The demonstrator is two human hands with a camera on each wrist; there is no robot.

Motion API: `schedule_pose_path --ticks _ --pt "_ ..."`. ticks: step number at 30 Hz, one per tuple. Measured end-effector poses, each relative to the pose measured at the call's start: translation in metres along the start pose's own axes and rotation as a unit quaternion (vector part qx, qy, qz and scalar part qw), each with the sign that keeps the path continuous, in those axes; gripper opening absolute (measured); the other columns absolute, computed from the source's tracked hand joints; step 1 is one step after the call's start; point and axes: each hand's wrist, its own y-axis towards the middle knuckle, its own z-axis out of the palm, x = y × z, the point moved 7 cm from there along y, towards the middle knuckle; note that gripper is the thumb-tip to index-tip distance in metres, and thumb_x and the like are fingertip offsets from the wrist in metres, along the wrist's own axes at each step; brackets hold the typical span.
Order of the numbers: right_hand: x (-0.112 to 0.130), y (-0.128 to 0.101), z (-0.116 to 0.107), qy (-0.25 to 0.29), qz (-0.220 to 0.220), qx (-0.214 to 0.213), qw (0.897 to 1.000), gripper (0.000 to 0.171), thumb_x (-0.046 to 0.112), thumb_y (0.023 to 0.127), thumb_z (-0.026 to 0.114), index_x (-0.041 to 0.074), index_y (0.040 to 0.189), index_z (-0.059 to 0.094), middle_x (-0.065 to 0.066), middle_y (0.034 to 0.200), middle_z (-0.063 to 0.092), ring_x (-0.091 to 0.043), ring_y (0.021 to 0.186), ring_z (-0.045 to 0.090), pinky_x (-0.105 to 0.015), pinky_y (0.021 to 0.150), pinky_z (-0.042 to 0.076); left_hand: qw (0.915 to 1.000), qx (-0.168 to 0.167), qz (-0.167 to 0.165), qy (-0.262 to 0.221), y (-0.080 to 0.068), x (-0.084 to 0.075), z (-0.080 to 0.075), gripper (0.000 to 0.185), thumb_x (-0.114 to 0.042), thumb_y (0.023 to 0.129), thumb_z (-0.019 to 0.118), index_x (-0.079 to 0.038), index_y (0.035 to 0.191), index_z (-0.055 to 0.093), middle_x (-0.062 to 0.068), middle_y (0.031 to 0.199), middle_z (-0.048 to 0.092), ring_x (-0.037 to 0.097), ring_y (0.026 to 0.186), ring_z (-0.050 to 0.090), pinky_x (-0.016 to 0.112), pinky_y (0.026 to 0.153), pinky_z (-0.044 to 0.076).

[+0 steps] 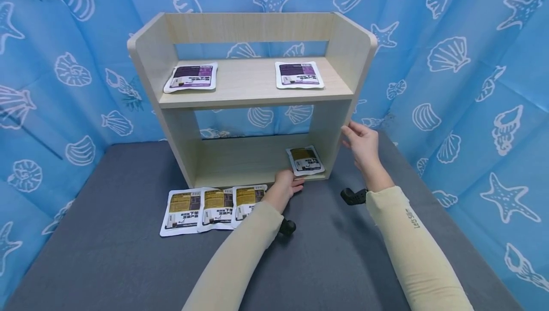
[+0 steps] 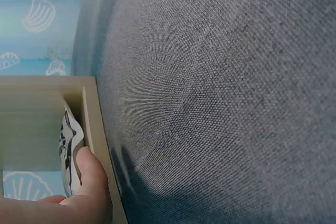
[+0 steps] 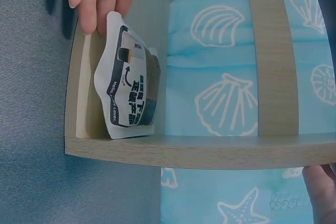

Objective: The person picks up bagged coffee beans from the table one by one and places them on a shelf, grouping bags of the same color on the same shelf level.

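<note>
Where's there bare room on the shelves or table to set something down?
Free: the upper shelf's middle, between the two purple-labelled packets; the lower shelf, left of its gold-labelled packet; and the table left of the row of three packets. Crowded: the lower shelf's right end, where that lone packet lies with the left hand close by.

"Lets Slim" runs along the right sleeve in dark letters. The pouch on the lower shelf bears "Hello," and "Lover." in small white print on a dark band, the word between them unclear at a crease; bold black Chinese characters beside it include "正装产品". The leftmost pouch on the surface shows "下单" above "正装产品". Smaller print on the pouches is too fine to read.
</note>
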Motion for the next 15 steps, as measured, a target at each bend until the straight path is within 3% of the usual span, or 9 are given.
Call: schedule_pose_path --ticks 6,9,10,12,15 --pt "0.0 -0.001 0.001 -0.001 0.003 0.006 1.0 0.045 0.025 0.099 0.058 0.004 0.138 0.053 -0.014 0.14 0.052 -0.026 0.128 0.051 -0.042 0.1 0.045 0.999 0.026 -0.012 -0.033 0.071 0.026 -0.022 0.047 -0.001 0.094 0.046 -0.001 0.141 0.041 0.02 0.108 0.066 0.033 0.085 0.069 0.05 0.069 0.057" --pt "0.001 -0.001 0.0 -0.003 0.007 0.006 1.0 0.045 0.026 0.099 0.057 0.005 0.138 0.053 -0.013 0.141 0.052 -0.026 0.128 0.05 -0.041 0.101 0.045 0.999 0.023 -0.01 -0.037 0.085 0.028 -0.031 0.045 -0.004 0.095 0.047 -0.003 0.141 0.044 0.016 0.115 0.064 0.033 0.091 0.068 0.052 0.074 0.055" --pt "0.001 -0.002 0.0 -0.003 0.009 0.005 1.0 0.045 0.026 0.099 0.057 0.005 0.139 0.053 -0.013 0.141 0.052 -0.026 0.129 0.05 -0.041 0.101 0.045 0.9992 0.018 -0.008 -0.035 0.062 0.018 -0.029 0.047 -0.002 0.095 0.046 -0.003 0.142 0.044 0.016 0.118 0.062 0.033 0.093 0.067 0.052 0.079 0.053" --pt "0.001 -0.002 0.0 -0.003 0.013 0.005 1.0 0.045 0.027 0.099 0.057 0.006 0.139 0.053 -0.013 0.141 0.051 -0.025 0.129 0.05 -0.041 0.101 0.045 0.9994 0.011 -0.003 -0.033 0.032 0.005 -0.029 0.048 -0.002 0.095 0.045 -0.003 0.143 0.043 0.016 0.125 0.058 0.033 0.1 0.065 0.054 0.089 0.048" --pt "0.002 -0.003 0.0 -0.004 0.016 0.004 1.0 0.045 0.027 0.099 0.056 0.005 0.139 0.052 -0.013 0.142 0.051 -0.025 0.129 0.049 -0.04 0.101 0.045 0.9995 0.016 0.008 -0.027 -0.023 -0.018 -0.025 0.051 0.001 0.093 0.046 -0.003 0.144 0.041 0.017 0.127 0.057 0.031 0.103 0.064 0.055 0.094 0.044"
